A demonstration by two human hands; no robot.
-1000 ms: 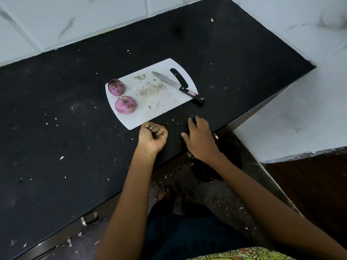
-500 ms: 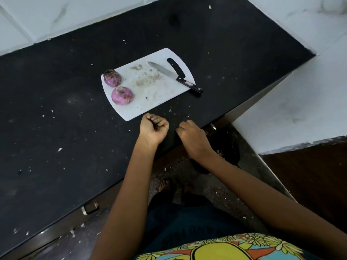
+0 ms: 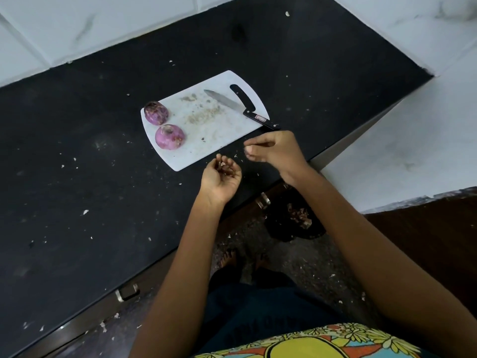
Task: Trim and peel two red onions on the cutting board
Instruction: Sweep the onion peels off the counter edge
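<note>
Clearing peel scraps off a black counter (image 3: 77, 177), the person is best sweeping bits toward the cupped palm. On the white cutting board (image 3: 219, 140) two peeled red onions (image 3: 169, 136) are sitting at its left, a knife (image 3: 240, 105) at its right. The left hand (image 3: 219, 177) is cupping scraps; the right hand (image 3: 276, 151) is pinching a fragment.

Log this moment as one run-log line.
two peeled red onions on white plastic cutting board | black-handled knife idle | left hand cups peel scraps | right hand pinching
</note>
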